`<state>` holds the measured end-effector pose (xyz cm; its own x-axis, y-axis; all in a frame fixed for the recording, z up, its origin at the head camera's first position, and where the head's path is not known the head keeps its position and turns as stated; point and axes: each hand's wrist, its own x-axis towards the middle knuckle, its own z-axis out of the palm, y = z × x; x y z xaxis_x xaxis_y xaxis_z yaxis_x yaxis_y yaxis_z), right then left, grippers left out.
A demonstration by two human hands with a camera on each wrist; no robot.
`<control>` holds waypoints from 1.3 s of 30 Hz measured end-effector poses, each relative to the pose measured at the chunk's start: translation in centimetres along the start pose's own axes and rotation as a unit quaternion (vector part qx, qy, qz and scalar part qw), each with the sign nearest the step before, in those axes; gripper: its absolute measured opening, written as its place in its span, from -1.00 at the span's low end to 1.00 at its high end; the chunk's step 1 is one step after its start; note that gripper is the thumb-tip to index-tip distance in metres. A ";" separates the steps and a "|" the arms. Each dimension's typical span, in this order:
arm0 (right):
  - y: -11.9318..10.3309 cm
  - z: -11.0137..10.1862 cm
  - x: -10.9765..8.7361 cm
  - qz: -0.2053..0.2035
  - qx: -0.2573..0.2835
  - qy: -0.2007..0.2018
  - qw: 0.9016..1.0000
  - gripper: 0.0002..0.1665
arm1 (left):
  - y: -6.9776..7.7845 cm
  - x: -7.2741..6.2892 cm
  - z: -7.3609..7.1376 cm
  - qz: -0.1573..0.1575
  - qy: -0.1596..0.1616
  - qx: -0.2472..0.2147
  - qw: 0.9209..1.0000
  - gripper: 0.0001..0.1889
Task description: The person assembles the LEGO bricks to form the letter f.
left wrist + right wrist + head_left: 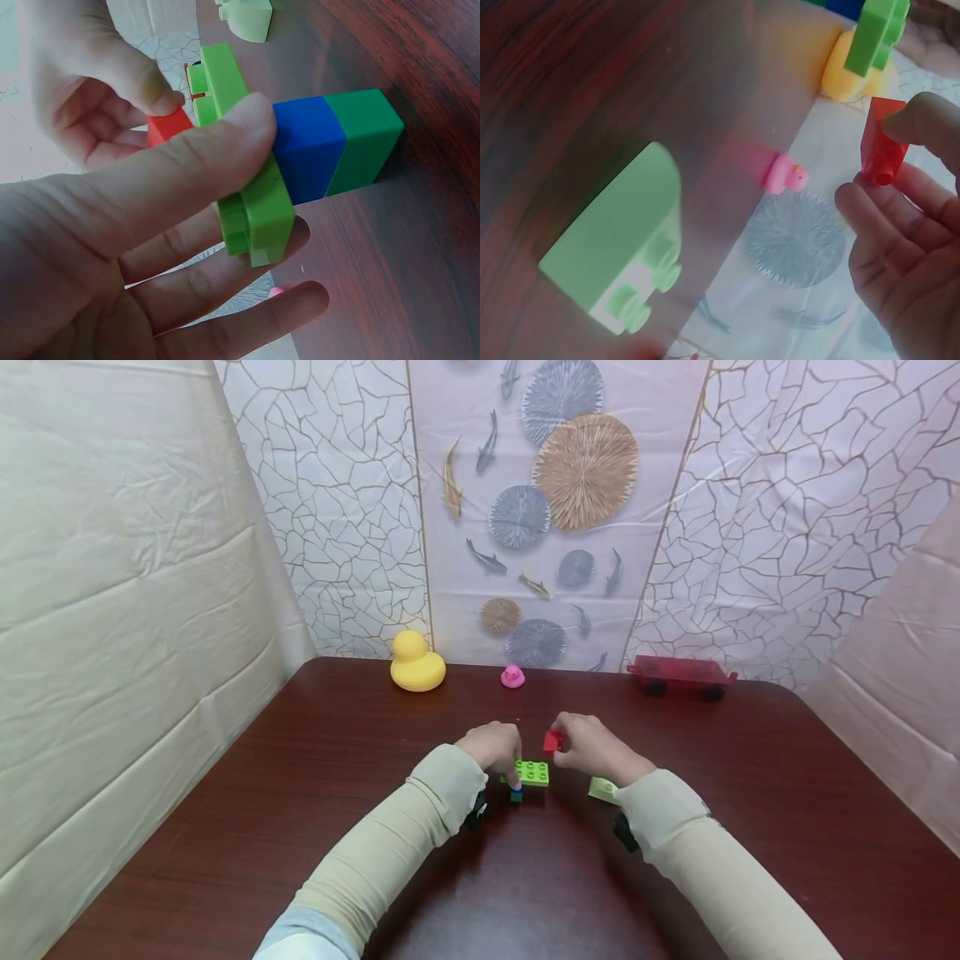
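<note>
- Head view: over the middle of the dark brown wooden counter (225,827), the person's left grip (493,748) holds a lime-green studded plastic brick (532,774). The right grip (596,752) has a small red plastic brick (551,742) near it.
- In this view, a pale green plastic block with a curved side (602,790) lies beside the right wrist. A big yellow toy duck (417,670) and a small pink toy duck (512,677) stand near the far edge; a red plastic toy wagon (681,671) stands near the far right corner.
- Left wrist view: the left grip is narrowed on the lime-green brick, its thumb lying across. A blue plastic brick (307,150), then a dark green plastic brick (366,141), extend from the studless face.
- Right wrist view: the right grip is nearly closed, thumb and fingers pinching the red brick, which is apart from the lime-green one.
</note>
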<state>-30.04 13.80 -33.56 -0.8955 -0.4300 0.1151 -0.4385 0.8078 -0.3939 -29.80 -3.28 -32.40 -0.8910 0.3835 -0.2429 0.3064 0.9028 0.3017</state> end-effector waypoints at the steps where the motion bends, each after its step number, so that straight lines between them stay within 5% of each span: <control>1: -0.2 0.0 0.0 -0.004 0.004 -0.001 1.000 -0.58 | 0.0 0.0 0.0 0.000 -0.001 -0.002 1.000 -0.72; 11: -2.2 0.1 -0.2 -0.070 0.000 -0.009 0.997 -0.59 | 0.0 -0.1 -0.1 0.002 -0.001 -0.012 1.000 -0.76; 33: -3.9 0.8 -0.1 -0.089 -0.023 -0.055 0.994 -0.61 | -0.5 0.1 0.2 0.006 -0.002 -0.031 1.000 -0.76; 39: -3.7 0.8 -0.3 -0.050 0.013 -0.048 0.997 -0.54 | -0.3 0.0 0.1 0.004 -0.004 -0.028 1.000 -0.77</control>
<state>-28.06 10.64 -32.91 -0.8348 -0.5464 0.0674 -0.5229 0.7484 -0.4080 -29.84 -3.58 -32.58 -0.8861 0.3922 -0.2471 0.2939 0.8876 0.3548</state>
